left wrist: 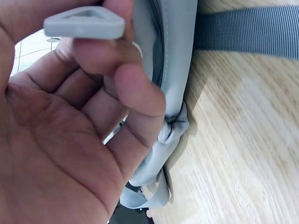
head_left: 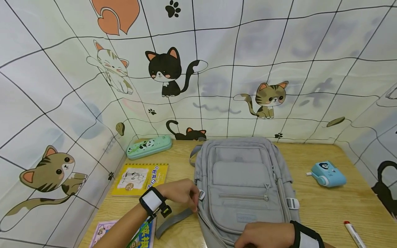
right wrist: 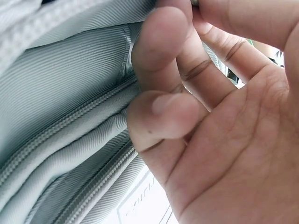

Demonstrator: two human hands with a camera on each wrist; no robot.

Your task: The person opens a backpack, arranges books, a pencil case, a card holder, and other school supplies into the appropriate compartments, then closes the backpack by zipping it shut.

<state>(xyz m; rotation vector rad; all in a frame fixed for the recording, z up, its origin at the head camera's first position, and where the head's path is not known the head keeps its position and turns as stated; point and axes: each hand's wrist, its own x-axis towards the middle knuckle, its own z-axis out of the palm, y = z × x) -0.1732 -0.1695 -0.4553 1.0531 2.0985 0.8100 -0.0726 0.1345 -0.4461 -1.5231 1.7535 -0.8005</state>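
A grey backpack [head_left: 240, 174] lies front side up on the wooden table. At its left edge, my left hand [head_left: 181, 193] pinches a grey zipper pull [left wrist: 84, 29] between thumb and fingers, seen close up in the left wrist view. My right hand [head_left: 268, 234] is at the lower end of the backpack, fingers curled against it. In the right wrist view, thumb and forefinger meet at the top, gripping the bag's edge, and what lies between their tips is mostly hidden. Zipper tracks [right wrist: 70, 128] and ribbed grey lining [right wrist: 70, 70] show beside those fingers.
Left of the backpack lie a green panda pencil case [head_left: 149, 147], a yellow spiral notebook [head_left: 136, 179], a colourful book [head_left: 103, 231] and a loose grey strap [head_left: 173, 222]. On the right are a blue panda-print device [head_left: 330, 175] and a red-tipped marker [head_left: 354, 234]. Cat-print cloth [head_left: 223, 69] stands behind.
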